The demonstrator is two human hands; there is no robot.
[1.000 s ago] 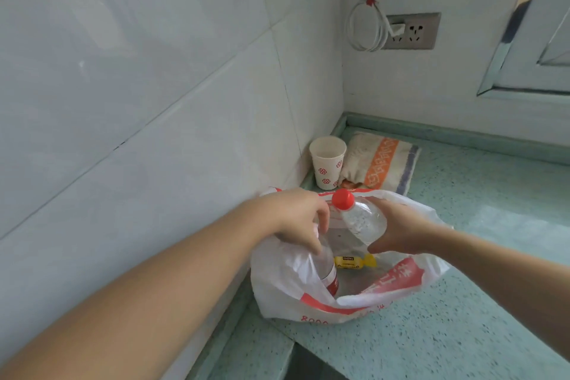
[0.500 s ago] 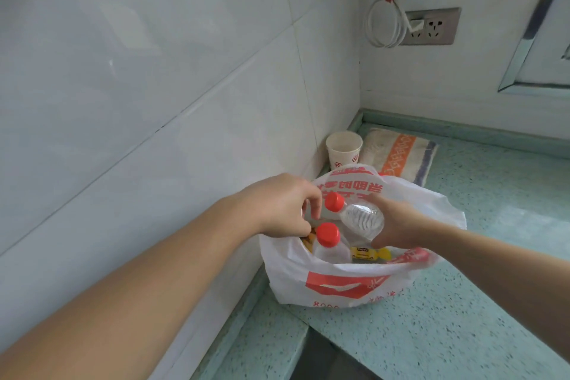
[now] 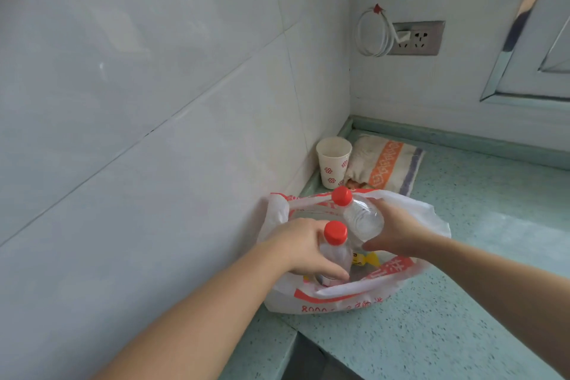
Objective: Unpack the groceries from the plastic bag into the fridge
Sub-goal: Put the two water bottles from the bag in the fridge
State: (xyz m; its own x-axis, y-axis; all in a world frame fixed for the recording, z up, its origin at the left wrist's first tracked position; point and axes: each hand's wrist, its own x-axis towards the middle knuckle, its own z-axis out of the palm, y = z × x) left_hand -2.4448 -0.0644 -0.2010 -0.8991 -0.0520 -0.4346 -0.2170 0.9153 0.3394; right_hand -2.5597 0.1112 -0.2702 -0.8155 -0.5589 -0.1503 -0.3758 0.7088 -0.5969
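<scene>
Clear ribbed bottles (image 3: 363, 220) in hands (image 3: 398, 231)

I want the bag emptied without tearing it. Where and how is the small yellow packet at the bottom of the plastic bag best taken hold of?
Pinch the small yellow packet at its twisted end, coming straight down through the white-and-red plastic bag's open mouth. It lies flat and low between the two red-capped clear bottles, so a side approach is blocked. Both the left hand and right hand hold bottles; free one first.
</scene>
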